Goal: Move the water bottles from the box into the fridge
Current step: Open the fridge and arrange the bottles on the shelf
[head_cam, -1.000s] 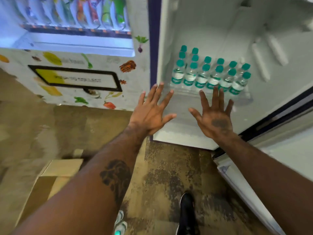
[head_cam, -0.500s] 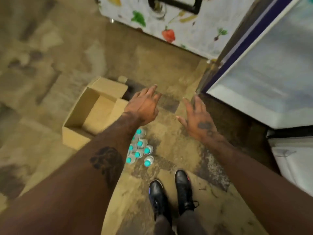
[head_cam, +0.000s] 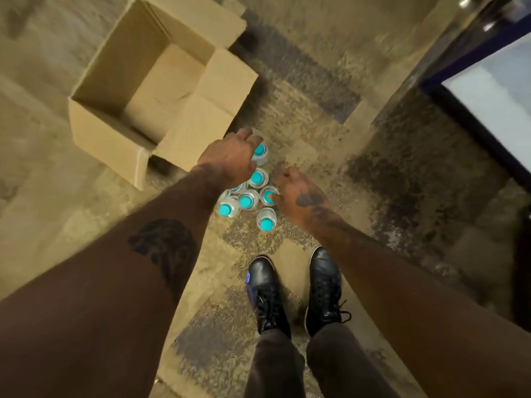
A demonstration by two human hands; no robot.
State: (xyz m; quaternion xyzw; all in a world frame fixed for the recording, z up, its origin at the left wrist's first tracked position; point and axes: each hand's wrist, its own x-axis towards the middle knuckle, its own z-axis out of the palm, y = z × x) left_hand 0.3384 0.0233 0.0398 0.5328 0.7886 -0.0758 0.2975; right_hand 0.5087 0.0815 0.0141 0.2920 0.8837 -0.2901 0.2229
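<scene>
Several small water bottles (head_cam: pixel 246 201) with teal caps stand in a cluster on the floor, just in front of my feet. My left hand (head_cam: pixel 230 160) hangs over the left side of the cluster, its fingers reaching down beside the farthest bottle (head_cam: pixel 260 151). My right hand (head_cam: pixel 300 198) comes in from the right, and its fingertips touch the cap of one bottle (head_cam: pixel 267 195). Neither hand plainly grips a bottle. The open cardboard box (head_cam: pixel 109 133) lies to the left with nothing visible inside. Only the fridge's lower edge (head_cam: pixel 494 90) shows, at the upper right.
My two black shoes (head_cam: pixel 296 294) stand close behind the bottles. The worn, patchy floor (head_cam: pixel 373 182) spreads between the bottles and the fridge. The box flaps (head_cam: pixel 230 79) lie open toward the bottles.
My view swung from the fridge shelf down to the floor. Both hands dropped from in front of the fridge onto the cluster of bottles beside the box.
</scene>
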